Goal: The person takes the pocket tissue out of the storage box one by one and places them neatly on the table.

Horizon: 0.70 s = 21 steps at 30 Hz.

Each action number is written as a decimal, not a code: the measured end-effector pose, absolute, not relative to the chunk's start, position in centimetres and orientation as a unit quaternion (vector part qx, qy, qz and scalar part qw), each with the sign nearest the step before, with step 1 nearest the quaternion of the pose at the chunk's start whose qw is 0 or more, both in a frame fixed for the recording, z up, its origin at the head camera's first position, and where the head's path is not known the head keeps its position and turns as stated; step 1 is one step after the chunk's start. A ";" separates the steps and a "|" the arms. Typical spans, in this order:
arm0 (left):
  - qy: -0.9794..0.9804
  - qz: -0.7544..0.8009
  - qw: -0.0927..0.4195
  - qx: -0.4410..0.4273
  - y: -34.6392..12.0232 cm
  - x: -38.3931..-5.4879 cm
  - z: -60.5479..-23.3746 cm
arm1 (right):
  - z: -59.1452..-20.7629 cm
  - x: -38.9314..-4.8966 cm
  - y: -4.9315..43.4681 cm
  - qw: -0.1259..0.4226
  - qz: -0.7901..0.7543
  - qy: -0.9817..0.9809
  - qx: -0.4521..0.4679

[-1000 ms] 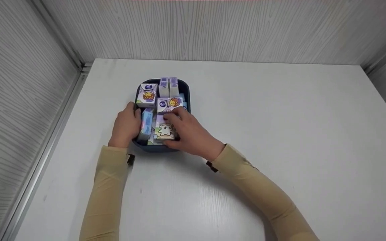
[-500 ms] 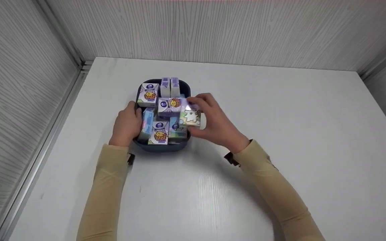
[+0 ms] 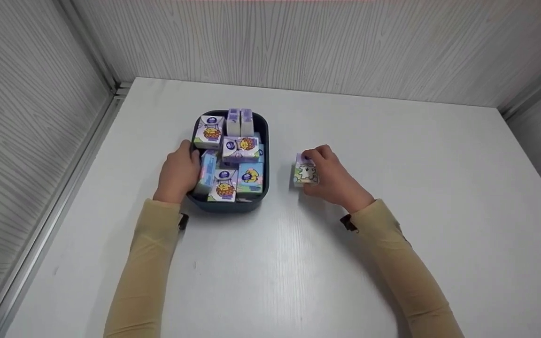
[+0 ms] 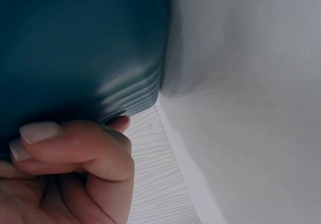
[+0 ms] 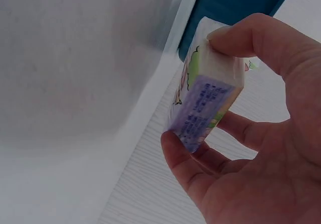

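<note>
A dark blue plastic bin filled with several small tissue packs stands on the table. My left hand grips its left rim, the thumb over the edge and the fingers against the outer wall. To the right of the bin, my right hand pinches a tissue pack with a white cartoon animal on a purple and green wrapper. In the right wrist view the thumb presses one end of that tissue pack and fingertips hold the other. Whether the pack touches the table, I cannot tell.
White, purple and blue tissue packs lie and stand in the bin, such as a purple one and a blue one. The white table ends at a wood-grain panel behind; another panel rises on the left.
My right hand has taken the cartoon-animal tissue pack out of the bin and carried it right over the table. Packs beneath it now show. My left hand stays on the rim.
</note>
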State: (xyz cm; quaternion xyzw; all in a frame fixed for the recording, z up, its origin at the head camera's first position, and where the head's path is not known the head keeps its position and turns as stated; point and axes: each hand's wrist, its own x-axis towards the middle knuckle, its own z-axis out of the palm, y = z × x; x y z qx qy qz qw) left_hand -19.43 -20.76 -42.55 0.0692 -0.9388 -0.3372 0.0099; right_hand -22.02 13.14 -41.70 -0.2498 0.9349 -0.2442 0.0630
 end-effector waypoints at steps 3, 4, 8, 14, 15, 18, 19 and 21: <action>-0.941 -0.330 0.016 0.067 -20.7 -19.5 -42.7 | -42.1 -22.2 13.0 0.086 -0.234 0.937 -0.245; -0.942 -0.329 0.019 0.066 -20.7 -19.5 -42.7 | -42.2 -22.3 12.9 0.092 -0.231 0.938 -0.243; -0.943 -0.326 0.024 0.069 -20.7 -19.6 -42.7 | -42.3 -22.9 12.3 0.106 -0.223 0.942 -0.227; -0.939 -0.334 0.006 0.080 -20.5 -19.5 -42.4 | -42.2 -24.7 11.4 0.114 -0.225 0.947 -0.198; -0.939 -0.334 0.005 0.081 -20.5 -19.5 -42.4 | -42.3 -25.1 11.3 0.115 -0.228 0.947 -0.194; -0.939 -0.334 0.006 0.082 -20.4 -19.4 -42.4 | -42.4 -26.2 10.9 0.114 -0.243 0.945 -0.187; -0.939 -0.333 0.007 0.084 -20.4 -19.4 -42.4 | -42.5 -26.6 10.8 0.114 -0.248 0.944 -0.183; -0.940 -0.332 0.005 0.085 -20.4 -19.3 -42.4 | -42.6 -27.2 10.5 0.112 -0.256 0.944 -0.174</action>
